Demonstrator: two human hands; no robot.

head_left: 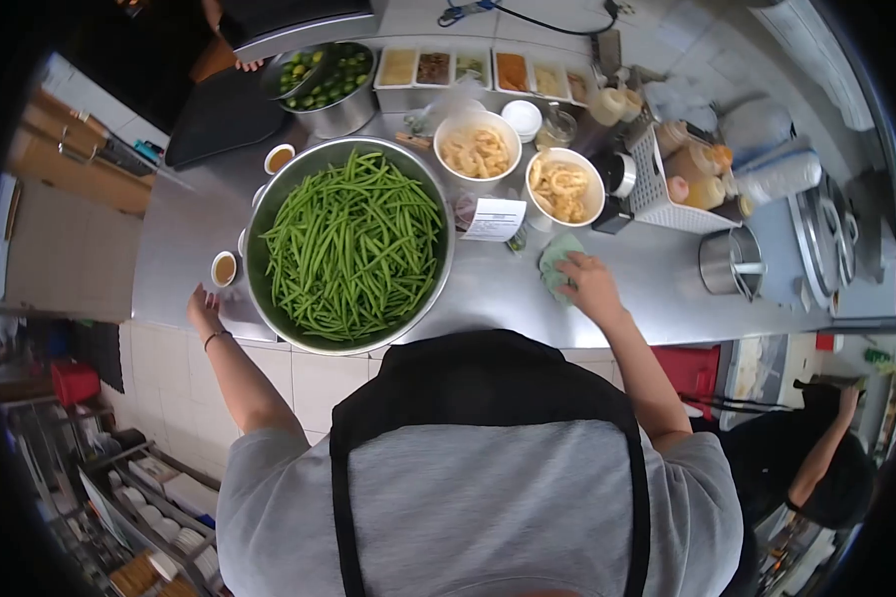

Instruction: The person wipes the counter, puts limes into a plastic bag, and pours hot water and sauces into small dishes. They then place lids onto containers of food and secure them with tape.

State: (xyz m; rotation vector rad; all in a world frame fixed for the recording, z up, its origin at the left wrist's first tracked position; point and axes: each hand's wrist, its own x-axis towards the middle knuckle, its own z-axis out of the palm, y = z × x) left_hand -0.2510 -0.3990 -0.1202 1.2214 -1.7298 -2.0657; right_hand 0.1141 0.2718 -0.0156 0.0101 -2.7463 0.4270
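Note:
My right hand (589,284) presses a green cloth (560,267) on the steel counter (488,289). At the counter's left edge is my left hand (204,305), just below a small cup of brown sauce (224,269); what its fingers hold, if anything, is too small to make out. A large metal bowl (446,261) heaped with green beans (353,244) stands between my hands. Behind the cloth, two white tubs of pale food (476,147) (564,187) stand beside a printed slip (495,219).
A pot of limes (340,117), seasoning trays (434,70) and a black board (224,117) are at the back. A white basket of bottles (667,199) and a metal pot (729,261) stand right. Another person (801,458) is at lower right.

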